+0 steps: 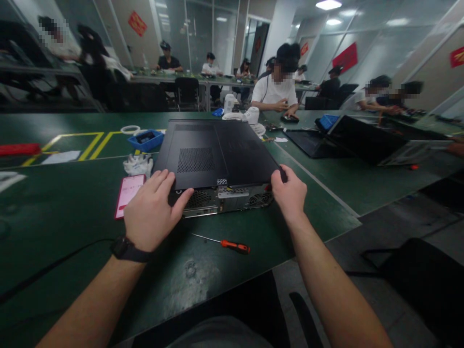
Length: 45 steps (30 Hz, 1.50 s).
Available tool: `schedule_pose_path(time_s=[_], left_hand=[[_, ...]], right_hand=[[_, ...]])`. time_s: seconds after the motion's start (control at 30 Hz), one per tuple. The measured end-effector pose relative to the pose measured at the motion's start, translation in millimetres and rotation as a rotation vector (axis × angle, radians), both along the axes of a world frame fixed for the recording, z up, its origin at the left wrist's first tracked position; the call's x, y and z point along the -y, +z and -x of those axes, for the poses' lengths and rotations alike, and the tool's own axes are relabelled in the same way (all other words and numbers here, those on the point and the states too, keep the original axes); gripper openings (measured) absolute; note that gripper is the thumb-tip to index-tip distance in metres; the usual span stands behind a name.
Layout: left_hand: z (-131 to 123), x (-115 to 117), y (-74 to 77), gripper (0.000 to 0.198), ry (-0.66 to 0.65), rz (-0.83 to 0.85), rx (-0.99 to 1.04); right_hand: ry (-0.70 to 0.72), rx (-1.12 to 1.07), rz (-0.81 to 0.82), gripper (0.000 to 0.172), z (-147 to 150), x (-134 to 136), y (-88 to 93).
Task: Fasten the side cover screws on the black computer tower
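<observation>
A black desktop computer case (246, 145) lies on its side on the green table. Its side panel faces up, and its rear with vents and ports points toward me. My left hand (154, 205) rests on the near left corner, fingers stretched over the top and thumb apart along the rear edge. At the near right corner, my right hand (291, 191) is closed around the edge of the case; some of its fingers are hidden. An orange-and-black screwdriver (235, 246) lies on the table in front of the case. A phone (128, 195) with a pink edge lies beside my left hand.
White gloves (138, 165) and a blue tray (145, 140) sit left of the case. White fans (250, 116) stand behind it. Another opened computer case (362, 140) is at the right. A person (277, 89) sits across the table. A black chair (424, 285) stands at lower right.
</observation>
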State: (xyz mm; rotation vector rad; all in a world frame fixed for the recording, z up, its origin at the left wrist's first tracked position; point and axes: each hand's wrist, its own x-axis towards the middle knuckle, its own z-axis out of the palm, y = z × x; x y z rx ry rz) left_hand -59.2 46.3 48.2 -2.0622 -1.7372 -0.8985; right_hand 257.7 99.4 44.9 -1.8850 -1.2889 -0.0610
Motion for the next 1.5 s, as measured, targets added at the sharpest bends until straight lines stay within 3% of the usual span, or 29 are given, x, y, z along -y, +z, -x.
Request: schedule_pose_path(time_s=[0.57, 1.1, 1.5], left_hand=[[-8.7, -9.9, 3.0, 0.057, 0.035, 0.013, 0.042], [14.8, -9.3, -3.3, 0.055, 0.002, -0.009, 0.058], [11.0, -8.8, -1.2, 0.058, 0.019, -0.007, 0.06]], right_hand=[[0.036, -0.062, -0.023, 0.056, -4.2, -26.6, -1.3], [0.013, -0.017, 0.02, 0.058, 11.5, -1.7, -1.3], [0.018, -0.016, -0.014, 0.058, 9.3, -12.1, -3.5]])
